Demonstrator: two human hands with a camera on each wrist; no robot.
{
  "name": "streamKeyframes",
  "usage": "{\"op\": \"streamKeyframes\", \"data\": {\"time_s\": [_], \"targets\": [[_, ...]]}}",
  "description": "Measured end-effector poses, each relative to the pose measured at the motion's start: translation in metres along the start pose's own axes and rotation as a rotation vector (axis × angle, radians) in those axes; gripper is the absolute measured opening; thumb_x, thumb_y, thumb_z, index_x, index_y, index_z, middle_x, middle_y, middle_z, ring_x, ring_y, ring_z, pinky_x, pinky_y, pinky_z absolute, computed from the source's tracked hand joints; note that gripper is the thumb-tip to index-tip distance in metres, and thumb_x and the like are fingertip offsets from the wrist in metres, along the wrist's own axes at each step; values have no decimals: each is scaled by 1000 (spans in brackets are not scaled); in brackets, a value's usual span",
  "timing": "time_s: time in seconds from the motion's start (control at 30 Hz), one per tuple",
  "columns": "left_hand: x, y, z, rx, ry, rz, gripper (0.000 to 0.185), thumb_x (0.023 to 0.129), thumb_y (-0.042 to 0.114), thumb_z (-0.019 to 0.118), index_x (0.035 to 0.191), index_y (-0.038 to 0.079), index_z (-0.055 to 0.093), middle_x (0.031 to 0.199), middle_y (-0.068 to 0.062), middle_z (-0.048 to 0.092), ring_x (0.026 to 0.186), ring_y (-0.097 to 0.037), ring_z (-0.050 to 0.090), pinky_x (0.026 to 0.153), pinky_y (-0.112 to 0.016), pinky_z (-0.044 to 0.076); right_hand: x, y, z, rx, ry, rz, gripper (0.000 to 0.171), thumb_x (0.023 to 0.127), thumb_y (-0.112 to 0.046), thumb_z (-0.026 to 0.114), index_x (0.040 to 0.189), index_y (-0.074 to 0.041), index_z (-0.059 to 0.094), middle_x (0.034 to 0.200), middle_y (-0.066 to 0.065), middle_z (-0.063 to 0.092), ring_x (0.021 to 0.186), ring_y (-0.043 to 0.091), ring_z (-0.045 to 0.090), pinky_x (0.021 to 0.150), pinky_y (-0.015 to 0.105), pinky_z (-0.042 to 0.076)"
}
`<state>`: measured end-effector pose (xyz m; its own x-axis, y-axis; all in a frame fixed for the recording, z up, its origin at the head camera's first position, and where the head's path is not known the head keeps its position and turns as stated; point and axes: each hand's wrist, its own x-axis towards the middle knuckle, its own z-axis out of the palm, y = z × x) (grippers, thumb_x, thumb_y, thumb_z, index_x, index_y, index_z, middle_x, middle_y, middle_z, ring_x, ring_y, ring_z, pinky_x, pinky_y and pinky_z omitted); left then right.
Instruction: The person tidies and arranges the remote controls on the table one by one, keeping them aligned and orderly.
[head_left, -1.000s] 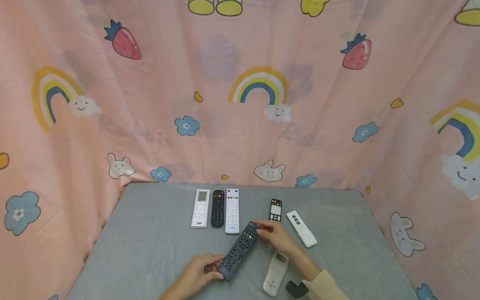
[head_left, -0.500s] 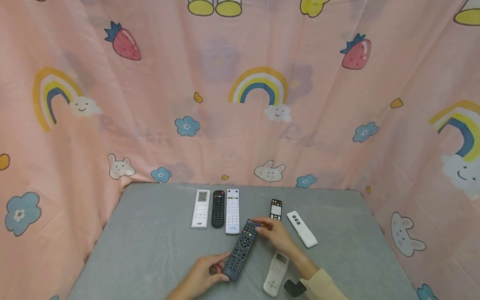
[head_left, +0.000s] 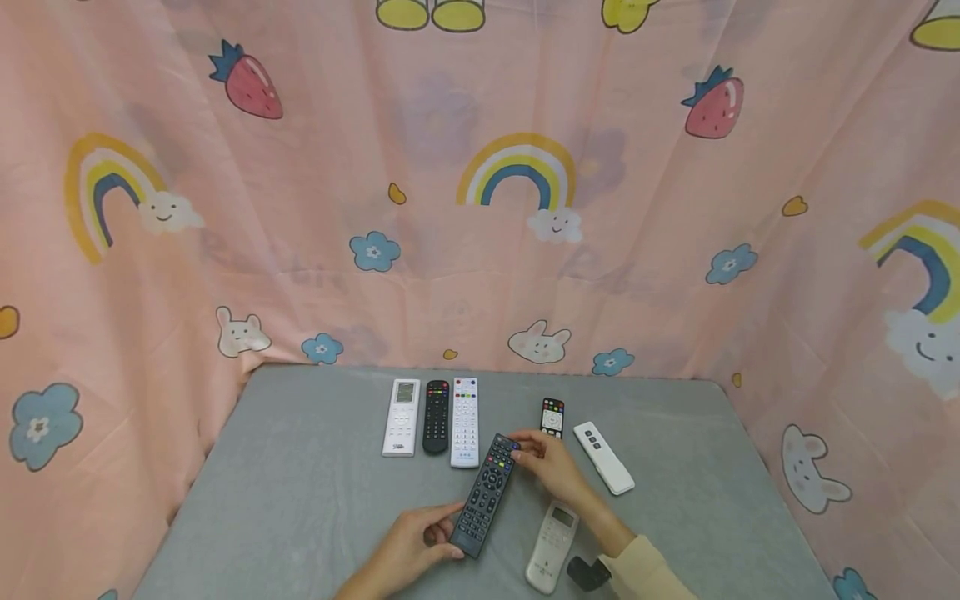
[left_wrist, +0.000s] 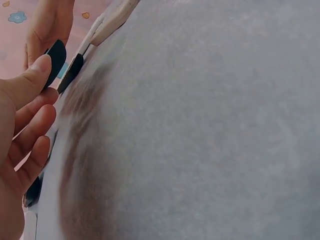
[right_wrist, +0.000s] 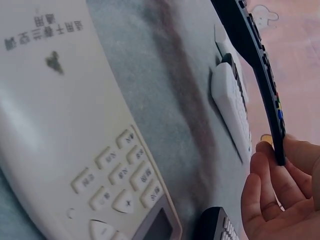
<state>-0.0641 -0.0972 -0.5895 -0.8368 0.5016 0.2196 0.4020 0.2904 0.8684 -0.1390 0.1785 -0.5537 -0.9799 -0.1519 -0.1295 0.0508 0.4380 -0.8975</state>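
A long black remote control (head_left: 486, 495) with coloured buttons is held aslant between both hands, raised off the table. My left hand (head_left: 411, 540) pinches its lower end between thumb and fingers. At the upper end, my right hand (head_left: 551, 467) pinches it with thumb and fingertips. The right wrist view shows the remote's edge (right_wrist: 267, 85) above the table, with my right hand (right_wrist: 285, 185) at its tip. In the left wrist view, the end of the black remote (left_wrist: 56, 61) sits between the left thumb and forefinger. The right hand partly hides a small black-and-white remote (head_left: 552, 416).
A white remote with a screen (head_left: 401, 418), a black remote (head_left: 436, 417) and a white remote (head_left: 465, 422) lie side by side. A slim white remote (head_left: 603, 458) and a cream remote (head_left: 552, 547) lie rightward on the grey table (head_left: 300, 467). A patterned curtain (head_left: 480, 283) surrounds it.
The black remote has turned somewhat more upright and its lower end has shifted right. The left hand has moved right with it; the right hand has risen slightly. Other remotes are unmoved.
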Motion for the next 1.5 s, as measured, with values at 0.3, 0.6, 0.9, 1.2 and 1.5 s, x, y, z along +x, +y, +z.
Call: {"op": "streamKeyframes", "data": {"time_s": [0.3,0.6,0.9,1.2,1.5], "targets": [[10,-1,2,70,17,-2,63,74,30,83,129,5,64,80,5,69,69,9,55,63,-16,53,12,1,0,-11,43,-34,28,93,-10,66,120,-5,67,103,14,73,79,9,62,65,22,51],[21,5,3,102,25,21,65,75,29,84,131,3,62,79,5,68,69,9,55,63,-14,53,21,-2,-4,-57,32,-77,31,92,-9,67,123,-5,67,98,13,70,75,10,61,63,22,51],[28,5,7,131,66,23,68,73,28,84,133,4,61,78,5,69,68,9,56,63,-14,53,32,-8,-7,-95,35,-103,32,92,-8,66,124,-3,67,100,14,71,77,10,59,64,21,50],[37,9,9,177,100,-31,69,73,30,84,135,9,61,78,8,69,66,9,54,62,-15,51,42,-15,-5,-122,88,-77,31,92,-10,66,123,-9,68,102,8,71,83,13,62,69,24,51],[46,8,12,243,116,-63,70,74,37,82,134,11,61,77,9,69,64,9,53,62,-14,50,54,-13,-6,-126,89,-103,31,93,-9,66,123,-8,67,106,12,71,89,17,65,73,25,52]]}}
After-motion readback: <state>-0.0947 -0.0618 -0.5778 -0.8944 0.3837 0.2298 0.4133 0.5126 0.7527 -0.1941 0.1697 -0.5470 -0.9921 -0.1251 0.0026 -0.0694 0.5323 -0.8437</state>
